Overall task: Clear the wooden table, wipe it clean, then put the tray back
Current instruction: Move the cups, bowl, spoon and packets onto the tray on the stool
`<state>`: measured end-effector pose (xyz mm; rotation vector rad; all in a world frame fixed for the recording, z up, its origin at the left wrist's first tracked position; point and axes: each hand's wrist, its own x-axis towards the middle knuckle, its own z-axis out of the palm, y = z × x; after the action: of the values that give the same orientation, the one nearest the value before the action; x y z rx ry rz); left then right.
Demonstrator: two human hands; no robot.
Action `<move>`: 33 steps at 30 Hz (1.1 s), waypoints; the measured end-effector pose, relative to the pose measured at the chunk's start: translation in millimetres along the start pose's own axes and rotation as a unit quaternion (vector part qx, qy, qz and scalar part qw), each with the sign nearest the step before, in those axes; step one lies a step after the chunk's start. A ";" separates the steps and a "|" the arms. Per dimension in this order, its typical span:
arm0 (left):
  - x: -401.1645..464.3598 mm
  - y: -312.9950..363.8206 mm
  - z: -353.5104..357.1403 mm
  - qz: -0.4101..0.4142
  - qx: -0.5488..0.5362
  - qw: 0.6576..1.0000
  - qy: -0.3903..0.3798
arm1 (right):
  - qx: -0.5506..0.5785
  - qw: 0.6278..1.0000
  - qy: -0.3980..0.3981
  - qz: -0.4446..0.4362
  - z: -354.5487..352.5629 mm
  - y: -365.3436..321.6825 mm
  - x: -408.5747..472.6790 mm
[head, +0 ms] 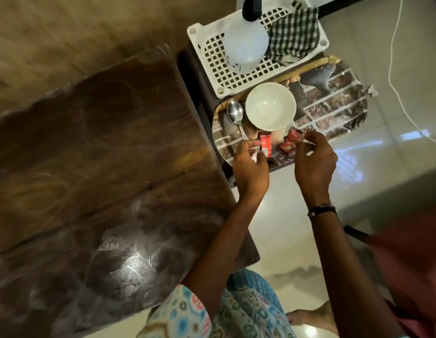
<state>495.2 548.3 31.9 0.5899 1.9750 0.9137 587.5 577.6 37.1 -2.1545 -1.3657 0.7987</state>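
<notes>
Wooden table (95, 147) left; tray (343, 111) right of it — bowl (270, 106), spoon (235, 113), sachets (289, 142) on it. Basket (212, 52) beyond — spray bottle (246, 42), cloth (293, 32) inside.

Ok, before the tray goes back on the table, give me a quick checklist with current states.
1. Table free of items: ok, bare wood in view.
2. Table wiped: cannot tell; smears and glare show.
3. Bowl and spoon on the tray: ok.
4. Left hand free to lift: not ok, it pinches a red sachet.
5. Right hand free: not ok, it pinches something pale by the second sachet.
6. Tray free of the white basket: cannot tell.
</notes>
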 end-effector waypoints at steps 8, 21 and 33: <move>-2.0 -19.0 -66.0 -0.013 -0.090 0.996 0.024 | 0.034 0.986 -0.112 -0.121 31.5 -40.2 -76.9; -26.9 -153.8 -349.4 -0.065 -0.299 0.927 0.218 | -0.024 0.904 -0.295 -0.308 188.5 -138.6 -305.4; -88.0 -338.1 -650.5 -0.126 -0.277 0.881 0.363 | -0.089 0.808 -0.452 -0.366 361.9 -194.8 -610.9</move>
<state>-33.5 33.1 48.7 -0.4002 2.1801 1.5994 7.6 123.9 40.0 -1.0718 -2.5763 1.4450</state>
